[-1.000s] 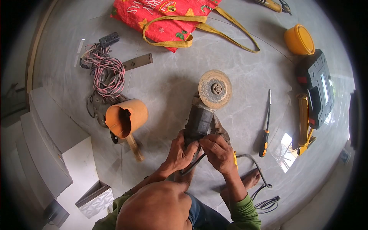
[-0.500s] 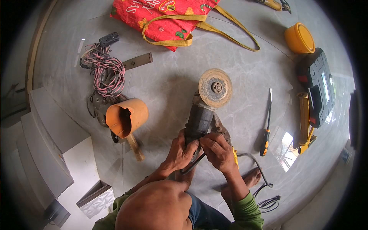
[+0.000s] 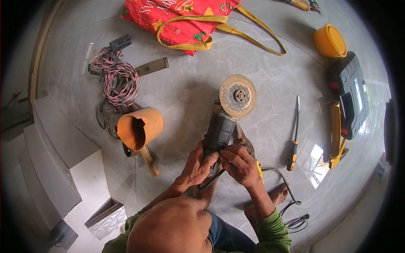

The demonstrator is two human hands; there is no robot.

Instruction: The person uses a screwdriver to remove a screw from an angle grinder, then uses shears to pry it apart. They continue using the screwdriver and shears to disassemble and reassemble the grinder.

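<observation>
An angle grinder with a worn, dusty disc points away from me, its disc face turned up. My left hand is closed around the left side of the grinder's rear body, thumb on top. On the other side, my right hand is closed, with thumb and bent fingers pinching at the rear of the body. What exactly lies under those fingertips is hidden. A dark power cord runs from under my hands to the right, and its plug lies on the floor.
Left on the tiles lie an orange cup-shaped piece, a wooden handle and a pink-black cord bundle. To the right are a screwdriver, a black case and a yellow tub. A red bag lies ahead.
My right fingers have shifted very slightly at the grinder's rear. The grinder and my left hand stay almost where they were.
</observation>
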